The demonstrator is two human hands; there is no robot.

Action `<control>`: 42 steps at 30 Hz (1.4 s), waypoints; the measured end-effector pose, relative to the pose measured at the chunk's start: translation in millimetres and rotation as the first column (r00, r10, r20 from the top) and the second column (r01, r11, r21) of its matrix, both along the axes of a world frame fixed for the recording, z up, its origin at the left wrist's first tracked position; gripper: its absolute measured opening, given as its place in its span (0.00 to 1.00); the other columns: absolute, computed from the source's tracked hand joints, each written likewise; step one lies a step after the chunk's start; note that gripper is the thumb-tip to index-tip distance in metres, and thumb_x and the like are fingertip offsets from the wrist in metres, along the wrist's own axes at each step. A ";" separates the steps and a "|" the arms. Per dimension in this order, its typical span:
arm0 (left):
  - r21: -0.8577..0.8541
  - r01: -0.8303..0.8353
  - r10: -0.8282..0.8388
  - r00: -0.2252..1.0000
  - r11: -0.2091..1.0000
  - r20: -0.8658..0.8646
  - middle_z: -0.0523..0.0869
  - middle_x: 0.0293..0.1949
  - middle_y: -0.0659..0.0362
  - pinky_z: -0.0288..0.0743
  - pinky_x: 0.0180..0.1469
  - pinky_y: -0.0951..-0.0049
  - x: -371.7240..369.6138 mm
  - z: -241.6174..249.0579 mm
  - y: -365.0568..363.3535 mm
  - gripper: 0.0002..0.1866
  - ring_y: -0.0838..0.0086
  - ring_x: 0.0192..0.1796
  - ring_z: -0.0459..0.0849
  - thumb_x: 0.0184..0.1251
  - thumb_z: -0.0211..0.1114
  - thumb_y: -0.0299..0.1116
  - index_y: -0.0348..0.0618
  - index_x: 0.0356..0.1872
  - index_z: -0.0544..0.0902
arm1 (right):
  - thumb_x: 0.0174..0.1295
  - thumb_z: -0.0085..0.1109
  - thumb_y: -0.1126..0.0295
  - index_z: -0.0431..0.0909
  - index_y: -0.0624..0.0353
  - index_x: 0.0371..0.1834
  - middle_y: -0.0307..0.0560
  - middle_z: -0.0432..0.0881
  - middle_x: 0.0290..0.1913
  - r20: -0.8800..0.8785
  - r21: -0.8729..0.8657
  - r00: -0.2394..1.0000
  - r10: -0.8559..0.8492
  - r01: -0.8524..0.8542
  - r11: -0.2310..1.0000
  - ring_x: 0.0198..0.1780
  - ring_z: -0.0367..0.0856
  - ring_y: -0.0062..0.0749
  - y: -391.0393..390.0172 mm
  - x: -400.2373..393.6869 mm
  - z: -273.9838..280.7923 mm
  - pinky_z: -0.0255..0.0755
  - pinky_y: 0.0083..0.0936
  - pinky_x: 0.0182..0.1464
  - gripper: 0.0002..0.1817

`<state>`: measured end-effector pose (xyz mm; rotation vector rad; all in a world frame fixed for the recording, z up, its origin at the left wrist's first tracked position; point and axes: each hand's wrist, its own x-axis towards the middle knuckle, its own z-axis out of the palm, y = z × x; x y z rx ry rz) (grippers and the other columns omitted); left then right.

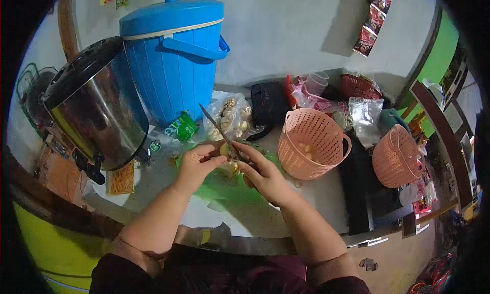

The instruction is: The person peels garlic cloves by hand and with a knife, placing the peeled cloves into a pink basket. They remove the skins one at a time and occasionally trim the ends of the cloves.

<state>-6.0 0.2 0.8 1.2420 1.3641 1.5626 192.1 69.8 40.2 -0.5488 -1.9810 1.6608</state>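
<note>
Near the middle of the view, my left hand (196, 164) pinches a small pale yellow piece (224, 149) that looks like a peeled clove. My right hand (260, 171) is closed around a knife (215, 123), its blade pointing up and to the left, touching or very near the piece. Beneath both hands lies a green plastic bag (229, 189) with peelings on it. A clear bag of garlic bulbs (229, 118) sits just beyond the hands. To the right, a pink perforated basket (311, 166) holds several pale cloves (306, 148).
A large blue cooler (176, 69) and a steel pot (99, 105) stand at the left. Behind the hands is a black pouch (268, 103). Another pink basket (395, 159) stands farther right. A packet of orange-brown food (121, 179) lies at the left.
</note>
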 end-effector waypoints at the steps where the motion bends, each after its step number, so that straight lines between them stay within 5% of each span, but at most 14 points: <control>1: 0.019 0.005 -0.006 0.999 1.000 0.046 0.86 0.45 0.62 0.76 0.52 0.78 -0.5 -2.4 0.5 0.18 0.81 0.47 0.82 0.62 0.64 0.17 0.37 0.54 0.82 | 0.72 0.53 0.69 0.60 0.53 0.75 0.36 0.72 0.37 -0.010 0.005 1.000 0.010 -0.010 1.000 0.29 0.66 0.17 -0.7 0.6 1.3 0.65 0.18 0.32 0.28; 3: 0.059 0.012 -0.020 0.990 0.998 0.138 0.85 0.48 0.61 0.76 0.54 0.77 -0.2 -4.6 0.6 0.19 0.80 0.49 0.82 0.62 0.63 0.17 0.37 0.55 0.82 | 0.71 0.56 0.67 0.61 0.56 0.74 0.45 0.78 0.54 -0.030 0.015 0.999 0.030 -0.030 0.999 0.34 0.72 0.21 -1.6 1.5 3.2 0.71 0.21 0.36 0.29; 9: 0.055 0.079 -0.087 0.984 0.995 0.155 0.84 0.54 0.60 0.73 0.60 0.75 3.4 6.4 -2.8 0.20 0.78 0.53 0.81 0.65 0.62 0.18 0.38 0.59 0.80 | 0.70 0.57 0.67 0.62 0.57 0.73 0.49 0.78 0.57 -0.010 0.157 1.000 0.028 -0.026 0.987 0.48 0.74 0.25 -0.4 -0.7 -5.1 0.71 0.23 0.50 0.29; 14: 0.086 0.089 -0.101 0.984 0.992 0.150 0.85 0.51 0.60 0.75 0.57 0.76 1.3 2.2 -0.7 0.20 0.78 0.52 0.82 0.63 0.66 0.20 0.39 0.58 0.80 | 0.72 0.54 0.69 0.63 0.52 0.74 0.41 0.78 0.45 0.062 0.133 0.998 0.003 -0.011 0.991 0.36 0.73 0.20 1.4 0.3 -3.3 0.71 0.19 0.39 0.27; 20: 0.045 0.055 -0.061 0.989 0.997 0.137 0.85 0.50 0.61 0.75 0.56 0.78 2.3 4.2 -0.1 0.20 0.80 0.49 0.82 0.64 0.67 0.23 0.38 0.57 0.81 | 0.74 0.49 0.68 0.63 0.47 0.74 0.31 0.73 0.37 -0.103 -0.295 0.994 0.042 -0.071 0.953 0.30 0.67 0.14 0.2 1.7 0.9 0.64 0.15 0.31 0.25; 30: 0.095 0.117 -0.144 0.917 0.989 0.371 0.84 0.52 0.58 0.76 0.58 0.74 1.5 1.6 2.0 0.20 0.75 0.53 0.82 0.69 0.62 0.23 0.37 0.62 0.77 | 0.75 0.49 0.67 0.59 0.54 0.75 0.33 0.72 0.36 0.004 -0.218 1.000 0.025 -0.024 0.976 0.31 0.69 0.16 -2.7 2.4 4.4 0.66 0.15 0.33 0.27; 42: 0.115 0.163 -0.198 0.845 0.980 0.496 0.80 0.59 0.52 0.72 0.63 0.64 -1.6 5.0 3.0 0.18 0.66 0.59 0.81 0.77 0.50 0.34 0.40 0.64 0.72 | 0.74 0.51 0.67 0.64 0.59 0.67 0.41 0.79 0.40 -0.118 -0.194 0.992 -0.030 0.007 0.981 0.26 0.71 0.16 2.2 -1.3 -5.5 0.68 0.16 0.29 0.21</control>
